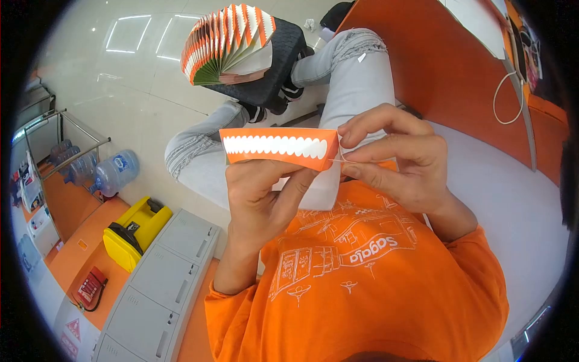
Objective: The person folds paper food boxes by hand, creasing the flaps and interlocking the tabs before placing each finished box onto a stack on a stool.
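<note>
My left hand (262, 190) grips an orange folded-paper piece (277, 146) from below, thumb along its lower edge. A row of white scallops runs along the side facing me. At the piece's right end, my right hand (398, 157) pinches a thin pale thread (342, 160) between thumb and fingers, fingertips close to the corner. Beyond my hands, a fanned stack of similar orange-and-white folded papers (232, 45) rests on a dark stool (286, 51).
My legs in light jeans (362, 78) flank the stool. Grey lockers (160, 265), a yellow bin (136, 232) and large water bottles (114, 172) stand at the left. An orange panel (440, 66) rises at the right, with a white cable (497, 99) beside it.
</note>
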Tool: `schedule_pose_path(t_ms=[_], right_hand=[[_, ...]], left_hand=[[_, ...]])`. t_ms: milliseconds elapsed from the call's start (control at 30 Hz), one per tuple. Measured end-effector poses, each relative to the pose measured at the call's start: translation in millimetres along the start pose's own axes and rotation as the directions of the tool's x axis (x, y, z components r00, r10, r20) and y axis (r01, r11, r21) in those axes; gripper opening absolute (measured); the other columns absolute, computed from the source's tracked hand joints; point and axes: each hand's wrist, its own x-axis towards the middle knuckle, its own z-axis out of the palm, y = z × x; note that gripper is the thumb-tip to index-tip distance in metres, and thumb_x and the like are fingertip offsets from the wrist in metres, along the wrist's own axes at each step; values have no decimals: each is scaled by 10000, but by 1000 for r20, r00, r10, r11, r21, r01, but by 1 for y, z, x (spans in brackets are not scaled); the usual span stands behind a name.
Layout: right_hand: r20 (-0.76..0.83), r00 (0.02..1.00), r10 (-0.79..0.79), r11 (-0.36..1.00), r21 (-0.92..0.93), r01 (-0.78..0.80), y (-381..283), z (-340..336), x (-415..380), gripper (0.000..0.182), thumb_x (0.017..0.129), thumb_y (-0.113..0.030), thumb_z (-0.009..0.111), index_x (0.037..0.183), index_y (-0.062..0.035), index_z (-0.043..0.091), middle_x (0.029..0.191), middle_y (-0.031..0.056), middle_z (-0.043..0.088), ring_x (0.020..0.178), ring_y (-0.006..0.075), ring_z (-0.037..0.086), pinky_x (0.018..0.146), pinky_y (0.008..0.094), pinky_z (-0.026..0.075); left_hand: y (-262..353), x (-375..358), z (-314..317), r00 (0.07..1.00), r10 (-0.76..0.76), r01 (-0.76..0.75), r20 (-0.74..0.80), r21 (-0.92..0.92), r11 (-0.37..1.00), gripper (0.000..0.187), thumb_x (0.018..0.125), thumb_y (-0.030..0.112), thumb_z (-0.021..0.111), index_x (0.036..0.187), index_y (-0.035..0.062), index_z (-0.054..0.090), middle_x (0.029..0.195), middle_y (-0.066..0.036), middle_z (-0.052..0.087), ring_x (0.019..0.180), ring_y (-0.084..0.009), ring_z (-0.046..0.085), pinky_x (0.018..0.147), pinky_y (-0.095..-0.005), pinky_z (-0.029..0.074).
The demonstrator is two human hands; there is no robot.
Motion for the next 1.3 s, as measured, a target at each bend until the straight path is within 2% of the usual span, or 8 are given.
schedule_pose_path(t_ms=[167, 267, 400, 567, 767, 833, 1033, 1300], right_hand=[[-17, 1000, -16, 1000, 24, 16, -3, 10, -3, 171, 812, -8, 856, 974, -1, 803, 1036, 101, 710, 940, 183, 706, 803, 272, 565], [-52, 998, -29, 997, 66, 32, 5, 11, -2, 168, 797, -11, 872, 946, 5, 797, 1037, 101, 701, 944, 180, 702, 796, 275, 568], [-69, 995, -70, 995, 64, 74, 9, 12, -1, 221, 776, -13, 890, 961, 16, 773, 1065, 101, 687, 938, 178, 694, 814, 276, 573], [-171, 984, -56, 997, -59, 46, 16, 14, 5, 330, 799, 35, 839, 1106, 31, 718, 1147, 114, 675, 958, 171, 694, 851, 278, 576], [-239, 964, 118, 992, 80, -101, 42, 16, 6, 382, 819, 78, 774, 1189, 46, 680, 1228, 136, 651, 1036, 158, 696, 908, 274, 581], [-272, 961, 41, 995, 104, -12, 42, 20, 3, 438, 812, 83, 791, 1229, 63, 661, 1201, 138, 648, 1051, 174, 691, 919, 282, 580], [-127, 986, 109, 933, 356, -57, 30, 26, 1, 452, 820, 47, 845, 1229, 72, 654, 1175, 133, 637, 1064, 174, 667, 909, 294, 575], [-122, 987, 103, 984, 157, -83, 37, 32, 0, 194, 909, -37, 799, 1054, 46, 702, 908, 67, 671, 777, 122, 635, 693, 265, 521]], left_hand=[[6, -1, 5, 992, 127, -125, 5, 185, 975, 215, 806, -105, 782, 1008, -32, 767, 916, -125, 784, 825, -220, 752, 722, -301, 563], [-3, -3, 16, 993, -25, -6, -115, -261, 965, 230, 838, -119, 749, 1057, -48, 740, 976, -145, 781, 862, -214, 759, 734, -291, 572], [-13, -9, 17, 998, 63, -63, -5, -148, 987, 223, 889, -123, 708, 1104, -65, 717, 994, -157, 775, 901, -181, 752, 761, -274, 578], [2, -12, 44, 950, -298, 229, -97, -434, 871, 324, 939, -99, 662, 1262, -86, 636, 1066, -193, 753, 927, -176, 748, 823, -283, 590], [26, -28, 15, 989, -148, 147, -4, 100, 984, 438, 905, -53, 714, 1316, -112, 577, 1098, -227, 727, 990, -277, 745, 864, -348, 581], [-9, -25, 12, 834, 223, 66, -504, 492, 868, 453, 920, -51, 653, 1351, -100, 523, 1100, -246, 709, 980, -312, 730, 892, -420, 555], [-9, -2, -3, 958, -237, 280, -161, 353, 893, 338, 1063, 3, 427, 1393, -55, 479, 1150, -235, 698, 1077, -343, 691, 958, -374, 503], [-9, -1, 1, 968, -245, 250, -59, 333, 909, 314, 1041, -27, 368, 1341, -46, 459, 1180, -225, 636, 1095, -319, 654, 968, -371, 490]])
